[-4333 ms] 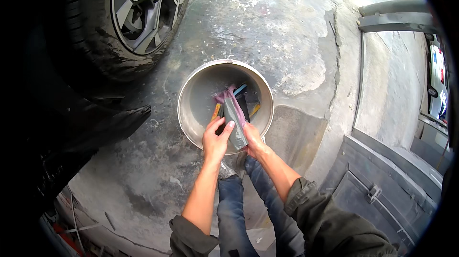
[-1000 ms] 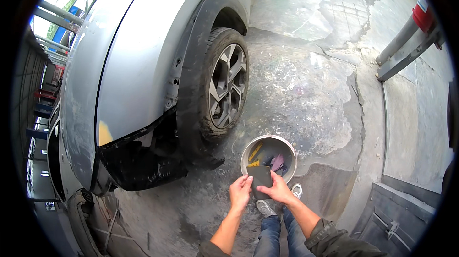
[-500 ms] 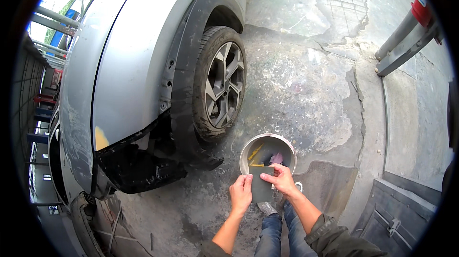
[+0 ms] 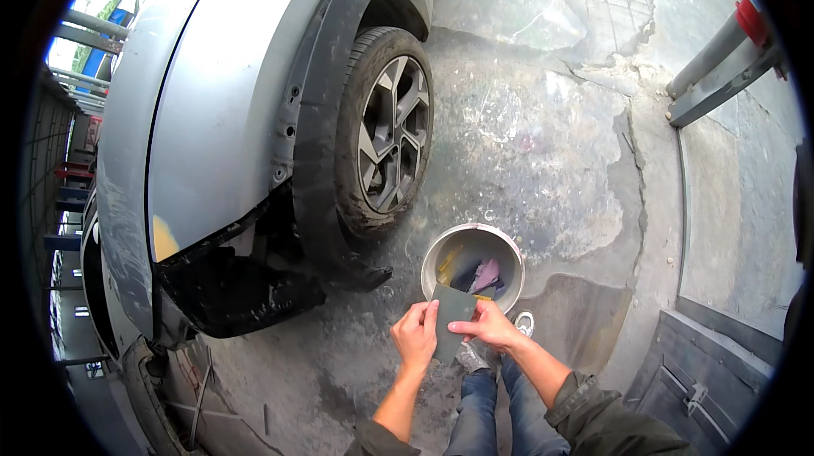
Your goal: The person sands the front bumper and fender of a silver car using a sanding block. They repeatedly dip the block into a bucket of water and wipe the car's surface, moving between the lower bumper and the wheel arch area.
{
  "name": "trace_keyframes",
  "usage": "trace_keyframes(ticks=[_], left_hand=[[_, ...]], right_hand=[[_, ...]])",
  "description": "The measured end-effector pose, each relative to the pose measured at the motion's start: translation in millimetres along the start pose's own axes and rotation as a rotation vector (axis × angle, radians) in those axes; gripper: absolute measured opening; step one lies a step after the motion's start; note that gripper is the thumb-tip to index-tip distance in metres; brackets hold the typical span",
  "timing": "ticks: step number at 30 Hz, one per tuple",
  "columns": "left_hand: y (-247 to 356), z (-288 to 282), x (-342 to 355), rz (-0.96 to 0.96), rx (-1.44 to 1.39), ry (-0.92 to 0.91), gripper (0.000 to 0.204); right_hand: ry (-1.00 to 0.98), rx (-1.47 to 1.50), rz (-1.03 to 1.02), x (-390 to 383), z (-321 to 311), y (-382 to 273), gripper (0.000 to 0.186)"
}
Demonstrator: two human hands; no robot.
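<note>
A small dark grey-green sheet of sandpaper [image 4: 454, 310] is stretched between my two hands, held over the near side of a round bucket [image 4: 511, 257]. My left hand [image 4: 414, 335] pinches its left edge, thumb on top. At the right edge my right hand [image 4: 492, 326] grips it, with the thumb lying across the face. Inside the bucket are a crumpled pink-purple piece [image 4: 487, 273] and some yellow pieces [image 4: 449, 264]; the sheet and my fingers hide part of the bucket's near rim.
Left of me stands a silver car with a bare fender [image 4: 225, 134], a yellowish patch [image 4: 164, 239] at its corner, a dark arch trim [image 4: 315, 142] and a wheel [image 4: 394, 134]. A grey post [image 4: 721, 66] rises at far right. A metal cabinet [image 4: 691, 375] stands at lower right.
The sheet has tilted, its top leaning left, and both hands have shifted slightly left and up with it. More of the bucket's contents shows. The view has moved a little.
</note>
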State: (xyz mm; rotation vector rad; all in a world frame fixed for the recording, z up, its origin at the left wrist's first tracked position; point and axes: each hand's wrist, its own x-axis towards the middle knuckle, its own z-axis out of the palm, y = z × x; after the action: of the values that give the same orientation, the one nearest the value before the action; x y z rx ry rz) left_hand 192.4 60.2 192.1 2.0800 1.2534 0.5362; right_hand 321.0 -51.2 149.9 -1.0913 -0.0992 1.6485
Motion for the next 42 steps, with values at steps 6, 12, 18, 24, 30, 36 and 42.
trace_keyframes(ticks=[6, 12, 18, 24, 30, 36, 42], left_hand=[[10, 9, 6, -0.192, -0.246, -0.069, 0.014], [-15, 8, 8, -0.11, -0.131, -0.085, 0.014], [-61, 16, 13, 0.102, 0.174, -0.132, 0.033], [-111, 12, -5, -0.133, 0.181, -0.144, 0.033], [-132, -41, 16, -0.286, -0.038, 0.17, 0.023], [-38, -119, 118, 0.051, -0.013, 0.414, 0.047], [-7, -132, 190, 0.1, 0.123, 0.435, 0.034]], right_hand=[[-0.008, 0.128, -0.099, 8, -15, -5, 0.051], [-0.125, 0.416, 0.098, 14, -4, 0, 0.051], [0.011, 0.24, 0.172, 31, 8, 39, 0.052], [0.032, 0.189, 0.243, 75, 12, 79, 0.045], [0.313, 0.207, 0.175, 102, -22, 87, 0.028], [0.411, 0.157, 0.139, 82, -12, 73, 0.032], [0.442, 0.102, 0.09, 60, -1, 68, 0.039]])
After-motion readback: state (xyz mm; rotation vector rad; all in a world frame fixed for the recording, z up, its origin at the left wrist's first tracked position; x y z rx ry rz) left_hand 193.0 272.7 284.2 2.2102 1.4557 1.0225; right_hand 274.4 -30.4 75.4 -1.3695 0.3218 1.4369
